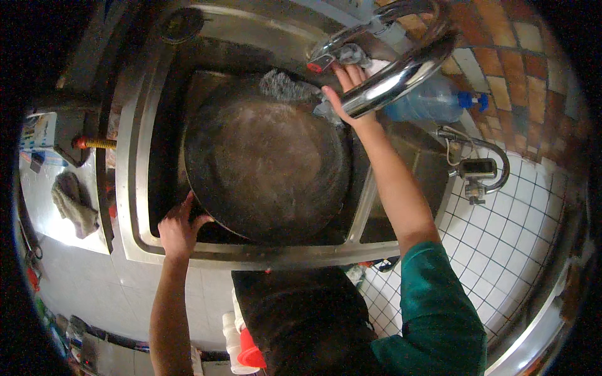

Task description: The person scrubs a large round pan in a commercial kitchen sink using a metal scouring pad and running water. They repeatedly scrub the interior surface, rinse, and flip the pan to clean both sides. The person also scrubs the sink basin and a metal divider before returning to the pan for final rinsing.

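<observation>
A large dark wok [268,155] lies in the stainless steel sink [136,188], its inside facing up and its bottom dull and smeared. My left hand [181,228] pinches the wok's near-left rim between thumb and fingers. My right hand [350,89] reaches past the wok to the chrome faucet [400,70], partly hidden behind its curved pipe. Its fingers are spread, with the tips close to a red-ended lever [321,63]; contact is unclear. A grey scouring pad [289,85] rests at the wok's far-right edge, beside some crumpled clear plastic [328,110].
A large clear water bottle [423,99] with a blue cap lies behind the faucet. Another small tap [477,171] stands at the right. On the left are a rumpled cloth [75,204] on a counter and a yellow hose [96,143]. A round drain piece [181,26] sits at the sink's far-left corner.
</observation>
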The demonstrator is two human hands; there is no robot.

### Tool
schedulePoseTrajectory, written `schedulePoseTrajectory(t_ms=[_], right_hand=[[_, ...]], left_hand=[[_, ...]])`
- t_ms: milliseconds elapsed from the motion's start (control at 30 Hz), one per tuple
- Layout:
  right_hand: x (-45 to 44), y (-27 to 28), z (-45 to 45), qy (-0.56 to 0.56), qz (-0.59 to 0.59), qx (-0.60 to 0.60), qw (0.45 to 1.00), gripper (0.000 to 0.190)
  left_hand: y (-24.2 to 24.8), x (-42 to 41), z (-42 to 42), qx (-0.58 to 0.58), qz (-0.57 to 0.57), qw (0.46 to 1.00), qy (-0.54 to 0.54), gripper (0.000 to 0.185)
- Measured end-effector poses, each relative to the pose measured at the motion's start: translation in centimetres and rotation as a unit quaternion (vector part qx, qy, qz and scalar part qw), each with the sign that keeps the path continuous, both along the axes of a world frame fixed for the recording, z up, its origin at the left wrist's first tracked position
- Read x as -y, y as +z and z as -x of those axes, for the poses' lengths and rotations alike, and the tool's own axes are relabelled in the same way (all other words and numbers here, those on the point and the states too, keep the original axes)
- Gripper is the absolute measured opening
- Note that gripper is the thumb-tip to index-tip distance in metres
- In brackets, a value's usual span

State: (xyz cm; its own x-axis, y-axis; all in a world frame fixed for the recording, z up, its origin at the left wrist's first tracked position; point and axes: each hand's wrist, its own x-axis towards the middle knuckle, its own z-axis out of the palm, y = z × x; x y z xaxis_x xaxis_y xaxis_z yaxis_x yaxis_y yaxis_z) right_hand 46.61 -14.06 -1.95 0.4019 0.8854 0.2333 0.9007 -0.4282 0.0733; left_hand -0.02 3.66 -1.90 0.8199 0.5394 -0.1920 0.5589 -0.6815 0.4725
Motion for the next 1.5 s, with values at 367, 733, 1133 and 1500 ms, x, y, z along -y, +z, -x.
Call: schedulePoseTrajectory(t_ms=[367,733,1133,1500], right_hand=[[5.8,-19.4,-2.3,-0.472,-0.106,-0.363,0.796,0.073],[1.1,2.8,6.2,-0.245,-0.442,-0.252,0.825,0.029],[-1.9,5.2,7.5,-0.061,-0.227,-0.097,0.967,0.032],[-8.6,-10.5,10.1,0.005,-0.171,-0.257,0.951,0.023]], left_hand=[[0.2,0.2,-1.7,0.035,-0.019,0.999,-0.009,0.076],[1.7,-0.2,-0.6,-0.063,0.014,0.998,0.014,0.077],[1.3,-0.2,-0.1,-0.024,-0.001,1.000,0.009,0.075],[1.2,-0.3,0.0,-0.014,0.007,1.000,0.021,0.070]])
